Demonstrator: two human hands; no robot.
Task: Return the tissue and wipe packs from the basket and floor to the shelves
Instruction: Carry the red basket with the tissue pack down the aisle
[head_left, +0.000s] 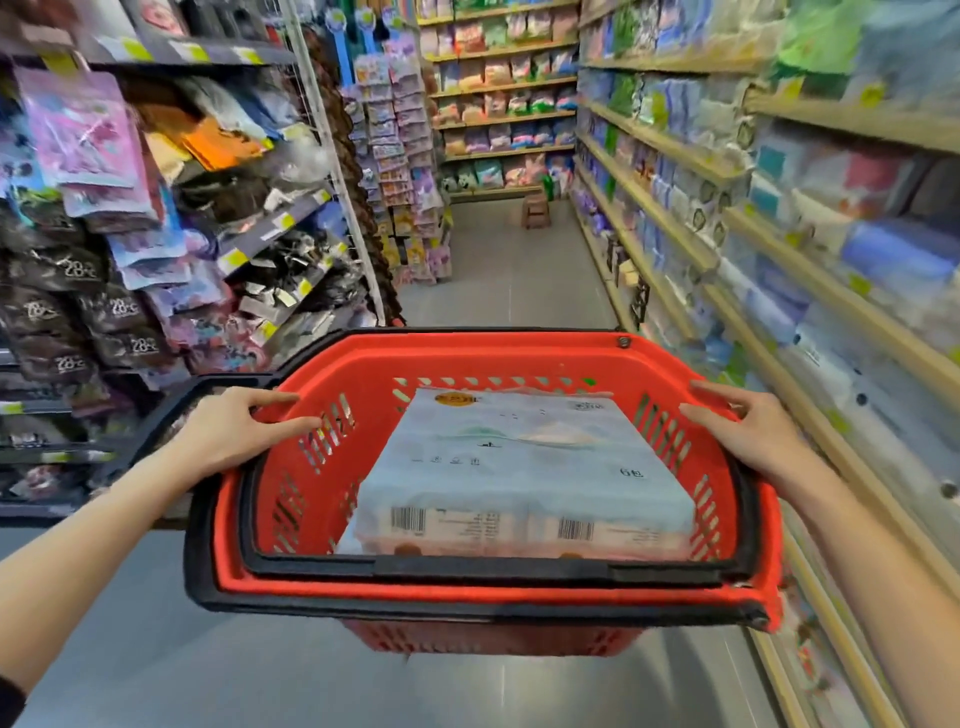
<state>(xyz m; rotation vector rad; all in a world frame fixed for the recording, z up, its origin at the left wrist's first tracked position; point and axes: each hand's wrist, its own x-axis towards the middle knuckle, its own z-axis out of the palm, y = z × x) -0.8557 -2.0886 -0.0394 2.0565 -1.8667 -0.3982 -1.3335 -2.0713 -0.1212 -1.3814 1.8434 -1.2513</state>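
A red plastic basket (488, 590) with black handles hangs in front of me above the grey floor. My left hand (236, 428) grips its left rim and my right hand (753, 428) grips its right rim. Inside lies a large pale blue tissue pack (524, 457), flat, with barcodes on its near side. A pinkish pack (519, 543) shows beneath it at the near edge. The shelves (675, 150) on the right carry rows of tissue and wipe packs.
Racks of hanging packets (130, 208) line the left side of the aisle. A small brown stool (536, 210) stands at the far end, before more stocked shelves (504, 98). Grey floor (519, 270) runs down the middle.
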